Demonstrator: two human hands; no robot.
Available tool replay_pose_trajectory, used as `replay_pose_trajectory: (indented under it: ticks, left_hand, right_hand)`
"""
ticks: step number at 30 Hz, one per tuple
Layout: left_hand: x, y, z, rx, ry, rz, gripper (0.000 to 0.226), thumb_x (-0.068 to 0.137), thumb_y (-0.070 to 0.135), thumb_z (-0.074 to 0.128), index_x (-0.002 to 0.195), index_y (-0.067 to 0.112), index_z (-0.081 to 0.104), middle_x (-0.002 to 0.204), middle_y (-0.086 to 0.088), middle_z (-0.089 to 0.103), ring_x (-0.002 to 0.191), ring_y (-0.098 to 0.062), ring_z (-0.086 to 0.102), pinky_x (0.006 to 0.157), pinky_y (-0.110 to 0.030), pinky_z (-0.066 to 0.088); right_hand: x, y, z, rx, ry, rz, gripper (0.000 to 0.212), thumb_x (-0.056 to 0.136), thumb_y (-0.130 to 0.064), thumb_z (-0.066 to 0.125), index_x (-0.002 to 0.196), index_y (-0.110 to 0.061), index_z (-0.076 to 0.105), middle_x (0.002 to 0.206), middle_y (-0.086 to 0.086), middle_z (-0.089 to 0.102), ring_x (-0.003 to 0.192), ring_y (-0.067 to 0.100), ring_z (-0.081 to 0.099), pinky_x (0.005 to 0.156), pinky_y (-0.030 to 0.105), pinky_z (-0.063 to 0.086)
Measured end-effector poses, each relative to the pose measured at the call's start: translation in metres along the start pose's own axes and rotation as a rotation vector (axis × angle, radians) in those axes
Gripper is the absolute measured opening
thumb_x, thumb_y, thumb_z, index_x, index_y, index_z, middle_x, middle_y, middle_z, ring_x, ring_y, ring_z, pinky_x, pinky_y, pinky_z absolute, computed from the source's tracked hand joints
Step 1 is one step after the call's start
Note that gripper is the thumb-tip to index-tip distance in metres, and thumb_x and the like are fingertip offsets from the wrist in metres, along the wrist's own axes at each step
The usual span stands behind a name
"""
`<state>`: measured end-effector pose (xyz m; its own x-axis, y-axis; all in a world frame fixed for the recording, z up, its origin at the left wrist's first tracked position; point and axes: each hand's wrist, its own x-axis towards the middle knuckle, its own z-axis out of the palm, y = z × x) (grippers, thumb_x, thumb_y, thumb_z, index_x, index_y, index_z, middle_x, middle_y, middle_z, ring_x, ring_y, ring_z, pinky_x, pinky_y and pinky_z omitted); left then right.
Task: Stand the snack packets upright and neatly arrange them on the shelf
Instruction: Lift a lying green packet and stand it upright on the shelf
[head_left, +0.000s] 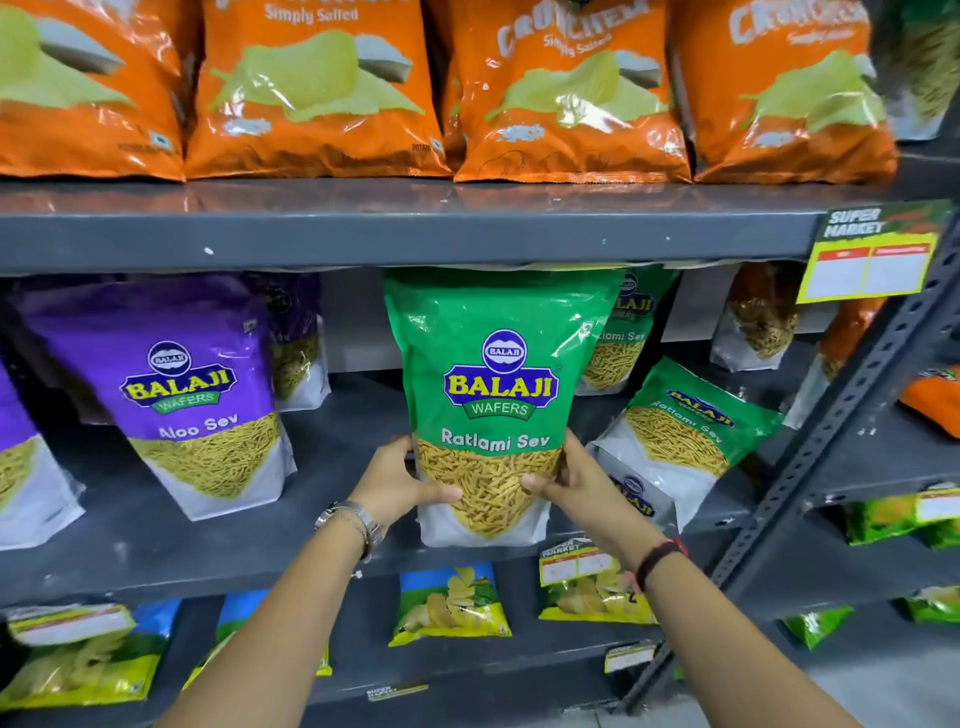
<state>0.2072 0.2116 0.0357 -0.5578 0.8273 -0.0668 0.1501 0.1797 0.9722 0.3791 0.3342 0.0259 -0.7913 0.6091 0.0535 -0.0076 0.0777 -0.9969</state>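
A green Ratlami Sev packet (493, 364) stands upright at the front of the grey middle shelf (218, 540). My left hand (397, 480) grips its lower left side and my right hand (571, 480) grips its lower right side. A second green packet (685, 421) leans tilted to the right of it, partly behind my right hand. A third green packet (621, 338) stands upright behind. A purple Aloo Sev packet (197, 395) stands at the left, tilted slightly.
Orange crisp bags (566, 88) fill the shelf above. Another purple packet (298, 343) stands further back. Yellow-and-blue crisp bags (449, 605) lie on the shelf below. A yellow price tag (872, 265) hangs at the right by the perforated upright post (831, 441).
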Motion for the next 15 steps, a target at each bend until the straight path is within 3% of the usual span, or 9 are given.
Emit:
replay_pose_trajectory:
  ticks: [2,4,10,15]
  left_hand:
    - [0.017,-0.003,-0.003,0.061,0.089,0.001,0.05,0.046,0.014,0.086,0.075,0.037,0.053,0.116,-0.013,0.058,0.111,-0.028,0.053,0.099,-0.048,0.045]
    - [0.031,-0.006,-0.005,0.058,0.146,0.0,0.051,0.034,0.029,0.084,0.074,0.038,0.053,0.117,-0.015,0.058,0.111,-0.029,0.054,0.099,-0.051,0.045]
    - [0.086,-0.022,-0.007,0.113,0.197,0.002,0.048,0.05,0.007,0.084,0.077,0.03,0.052,0.113,-0.019,0.058,0.106,-0.032,0.056,0.095,-0.052,0.048]
    - [0.102,-0.043,-0.006,0.15,0.138,-0.062,0.066,0.039,0.022,0.078,0.098,0.021,0.049,0.11,-0.011,0.061,0.105,-0.029,0.058,0.094,-0.047,0.049]
  right_hand:
    - [0.023,0.001,0.001,-0.068,0.01,-0.012,0.055,0.081,0.004,0.058,0.121,-0.026,0.035,0.123,0.0,0.051,0.115,0.013,0.048,0.099,0.03,0.042]
    - [0.044,0.004,0.001,-0.119,0.03,-0.027,0.054,0.08,0.003,0.058,0.119,-0.026,0.035,0.124,0.003,0.05,0.118,0.016,0.046,0.103,0.036,0.039]
    - [0.098,0.019,-0.004,-0.174,0.067,0.013,0.057,0.079,0.005,0.059,0.127,-0.014,0.036,0.117,0.003,0.053,0.113,0.02,0.049,0.096,0.034,0.043]
    - [0.109,0.044,-0.008,-0.222,0.094,0.05,0.059,0.076,-0.001,0.065,0.128,-0.008,0.036,0.116,0.006,0.054,0.111,0.022,0.052,0.096,0.035,0.045]
